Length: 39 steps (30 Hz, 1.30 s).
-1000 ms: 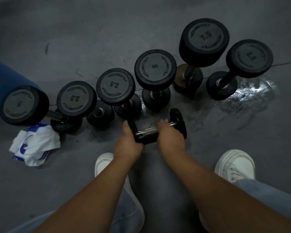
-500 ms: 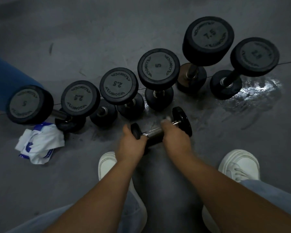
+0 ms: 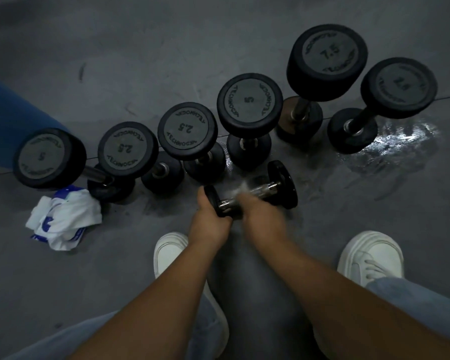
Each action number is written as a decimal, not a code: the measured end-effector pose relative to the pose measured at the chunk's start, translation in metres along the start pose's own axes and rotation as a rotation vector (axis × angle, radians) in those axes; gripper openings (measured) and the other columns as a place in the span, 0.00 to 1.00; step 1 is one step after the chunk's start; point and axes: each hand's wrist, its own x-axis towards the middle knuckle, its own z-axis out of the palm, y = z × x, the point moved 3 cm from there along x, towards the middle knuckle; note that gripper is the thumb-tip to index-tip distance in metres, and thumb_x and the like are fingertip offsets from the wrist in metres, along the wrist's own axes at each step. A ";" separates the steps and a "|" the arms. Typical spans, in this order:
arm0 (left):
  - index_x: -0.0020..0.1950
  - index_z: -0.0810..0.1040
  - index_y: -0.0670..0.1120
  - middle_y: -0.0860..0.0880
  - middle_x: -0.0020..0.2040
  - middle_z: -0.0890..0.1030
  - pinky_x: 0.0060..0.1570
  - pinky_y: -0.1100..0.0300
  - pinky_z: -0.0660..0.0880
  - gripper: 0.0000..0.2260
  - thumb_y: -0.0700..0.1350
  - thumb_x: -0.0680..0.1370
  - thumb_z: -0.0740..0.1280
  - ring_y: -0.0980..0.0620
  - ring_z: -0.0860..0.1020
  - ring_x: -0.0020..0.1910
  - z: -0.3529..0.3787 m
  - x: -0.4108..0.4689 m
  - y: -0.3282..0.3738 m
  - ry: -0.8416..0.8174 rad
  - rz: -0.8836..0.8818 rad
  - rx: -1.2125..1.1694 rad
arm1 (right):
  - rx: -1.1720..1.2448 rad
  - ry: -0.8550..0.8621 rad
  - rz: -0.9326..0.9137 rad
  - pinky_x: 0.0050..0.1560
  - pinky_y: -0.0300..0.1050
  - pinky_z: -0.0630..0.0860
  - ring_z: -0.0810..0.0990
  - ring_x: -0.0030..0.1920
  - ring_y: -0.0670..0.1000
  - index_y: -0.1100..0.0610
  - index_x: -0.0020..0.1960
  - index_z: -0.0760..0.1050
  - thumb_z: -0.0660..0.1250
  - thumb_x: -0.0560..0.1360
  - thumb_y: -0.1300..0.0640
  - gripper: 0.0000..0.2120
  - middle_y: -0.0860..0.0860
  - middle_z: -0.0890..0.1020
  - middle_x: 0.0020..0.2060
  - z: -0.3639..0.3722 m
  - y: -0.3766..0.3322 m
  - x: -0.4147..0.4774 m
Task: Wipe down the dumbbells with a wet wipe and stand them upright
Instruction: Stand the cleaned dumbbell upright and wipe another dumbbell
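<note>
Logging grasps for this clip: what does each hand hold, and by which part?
Left hand grips the small black chrome-handled dumbbell by its left end weight. Right hand, motion-blurred, holds a white wet wipe on the chrome handle.

Both bare forearms reach forward and converge on the small dumbbell (image 3: 266, 188), the left arm toward its left end and the right arm toward its middle. The left hand (image 3: 209, 216) is back up with its fingers curled round the dumbbell's left head, gripping it. The right hand (image 3: 260, 211), blurred, lies over the dumbbell's chrome handle, holding a white wet wipe (image 3: 238, 189) against the handle at its fingertips.
</note>
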 end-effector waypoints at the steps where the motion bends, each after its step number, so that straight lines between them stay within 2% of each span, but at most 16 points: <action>1: 0.77 0.46 0.56 0.42 0.59 0.80 0.56 0.47 0.78 0.44 0.43 0.71 0.71 0.41 0.80 0.55 -0.001 0.001 0.000 -0.006 -0.008 0.019 | -0.003 -0.057 -0.066 0.58 0.48 0.74 0.78 0.59 0.59 0.44 0.64 0.72 0.55 0.80 0.42 0.16 0.53 0.81 0.58 0.003 -0.005 -0.003; 4: 0.75 0.55 0.54 0.44 0.57 0.80 0.56 0.47 0.78 0.41 0.46 0.66 0.72 0.41 0.80 0.54 -0.006 0.009 0.003 -0.029 -0.034 0.049 | 0.018 0.134 0.007 0.56 0.42 0.74 0.78 0.61 0.55 0.45 0.63 0.75 0.59 0.79 0.49 0.15 0.48 0.79 0.62 -0.008 0.005 0.005; 6: 0.61 0.69 0.53 0.45 0.49 0.81 0.51 0.45 0.81 0.28 0.48 0.63 0.72 0.43 0.81 0.49 -0.010 0.016 0.007 -0.072 -0.080 0.041 | -0.054 0.032 -0.081 0.51 0.38 0.76 0.79 0.59 0.56 0.46 0.64 0.73 0.57 0.79 0.54 0.15 0.48 0.78 0.63 -0.004 0.000 0.000; 7: 0.53 0.73 0.52 0.46 0.45 0.81 0.48 0.46 0.81 0.20 0.49 0.64 0.73 0.44 0.82 0.46 -0.012 0.014 0.010 -0.110 -0.092 0.041 | -0.102 -0.047 -0.149 0.50 0.42 0.78 0.79 0.58 0.56 0.46 0.64 0.73 0.57 0.79 0.54 0.15 0.48 0.78 0.62 -0.001 -0.006 -0.006; 8: 0.51 0.74 0.50 0.47 0.44 0.82 0.47 0.47 0.82 0.17 0.49 0.66 0.74 0.46 0.81 0.44 -0.012 0.013 0.011 -0.125 -0.084 0.030 | -0.160 -0.085 -0.206 0.50 0.46 0.78 0.80 0.57 0.56 0.46 0.64 0.72 0.58 0.78 0.54 0.15 0.47 0.79 0.61 0.000 -0.010 -0.009; 9: 0.55 0.74 0.50 0.47 0.47 0.82 0.49 0.48 0.81 0.19 0.49 0.67 0.75 0.46 0.81 0.46 -0.011 0.010 0.011 -0.119 -0.076 0.022 | -0.193 -0.064 -0.217 0.49 0.49 0.78 0.81 0.55 0.57 0.46 0.63 0.73 0.58 0.78 0.54 0.14 0.48 0.79 0.59 -0.004 -0.011 -0.008; 12: 0.75 0.60 0.47 0.42 0.61 0.79 0.58 0.50 0.76 0.34 0.49 0.73 0.72 0.41 0.78 0.59 -0.010 0.005 0.010 0.068 -0.030 0.059 | -0.131 0.139 -0.138 0.45 0.49 0.78 0.81 0.49 0.58 0.48 0.60 0.76 0.61 0.78 0.56 0.13 0.50 0.78 0.55 -0.024 0.003 0.005; 15: 0.78 0.54 0.49 0.40 0.60 0.80 0.55 0.50 0.76 0.37 0.47 0.74 0.70 0.38 0.79 0.58 -0.007 -0.002 0.013 0.118 0.070 0.202 | -0.099 0.264 -0.085 0.43 0.46 0.76 0.79 0.44 0.56 0.54 0.57 0.78 0.62 0.78 0.57 0.10 0.51 0.73 0.53 -0.032 0.007 0.007; 20: 0.79 0.48 0.51 0.39 0.58 0.80 0.53 0.48 0.77 0.40 0.45 0.74 0.69 0.36 0.79 0.54 -0.004 -0.003 0.009 0.082 0.119 0.263 | -0.090 0.074 -0.001 0.56 0.51 0.75 0.76 0.55 0.59 0.59 0.66 0.69 0.60 0.76 0.62 0.18 0.57 0.66 0.65 -0.013 0.002 0.004; 22: 0.79 0.48 0.51 0.38 0.58 0.80 0.52 0.48 0.77 0.39 0.45 0.75 0.68 0.36 0.79 0.54 -0.003 -0.003 0.010 0.098 0.123 0.269 | 0.000 -0.002 -0.018 0.57 0.50 0.74 0.77 0.56 0.58 0.57 0.66 0.69 0.58 0.78 0.62 0.16 0.57 0.71 0.65 -0.010 0.006 0.007; 25: 0.79 0.47 0.50 0.38 0.57 0.80 0.52 0.49 0.77 0.40 0.46 0.75 0.68 0.36 0.79 0.54 -0.002 -0.002 0.010 0.107 0.120 0.294 | 0.046 0.110 -0.021 0.54 0.43 0.74 0.79 0.52 0.54 0.57 0.61 0.75 0.58 0.79 0.60 0.13 0.55 0.77 0.61 -0.016 0.013 0.008; 29: 0.80 0.44 0.49 0.39 0.59 0.80 0.54 0.50 0.76 0.41 0.46 0.76 0.68 0.37 0.79 0.56 -0.003 0.001 0.011 0.095 0.117 0.323 | -0.012 0.282 -0.011 0.48 0.47 0.77 0.79 0.49 0.58 0.58 0.62 0.77 0.60 0.80 0.56 0.14 0.55 0.74 0.57 -0.015 0.014 0.008; 33: 0.80 0.44 0.49 0.39 0.60 0.79 0.53 0.51 0.75 0.41 0.46 0.76 0.67 0.37 0.79 0.56 -0.002 0.002 0.010 0.100 0.113 0.329 | 0.009 0.298 0.010 0.57 0.51 0.77 0.77 0.62 0.54 0.53 0.63 0.77 0.60 0.80 0.57 0.14 0.51 0.74 0.68 -0.003 0.012 0.010; 36: 0.80 0.45 0.50 0.38 0.58 0.80 0.52 0.50 0.75 0.40 0.48 0.76 0.67 0.36 0.79 0.55 -0.002 0.004 0.009 0.094 0.110 0.305 | -0.107 0.005 -0.222 0.55 0.50 0.77 0.79 0.59 0.55 0.46 0.65 0.72 0.57 0.80 0.52 0.15 0.46 0.76 0.66 0.010 -0.014 0.010; 37: 0.80 0.46 0.50 0.38 0.58 0.80 0.52 0.49 0.76 0.39 0.49 0.76 0.67 0.36 0.79 0.55 -0.002 0.006 0.008 0.087 0.110 0.300 | -0.125 -0.016 -0.229 0.52 0.49 0.78 0.80 0.56 0.55 0.45 0.64 0.71 0.57 0.79 0.52 0.14 0.45 0.78 0.63 0.005 -0.014 0.013; 39: 0.80 0.45 0.51 0.38 0.58 0.80 0.53 0.49 0.77 0.40 0.47 0.76 0.68 0.36 0.79 0.55 -0.001 0.006 0.007 0.079 0.112 0.312 | -0.034 0.157 -0.069 0.44 0.48 0.78 0.82 0.46 0.55 0.46 0.55 0.71 0.57 0.78 0.52 0.08 0.46 0.81 0.50 -0.011 0.003 0.022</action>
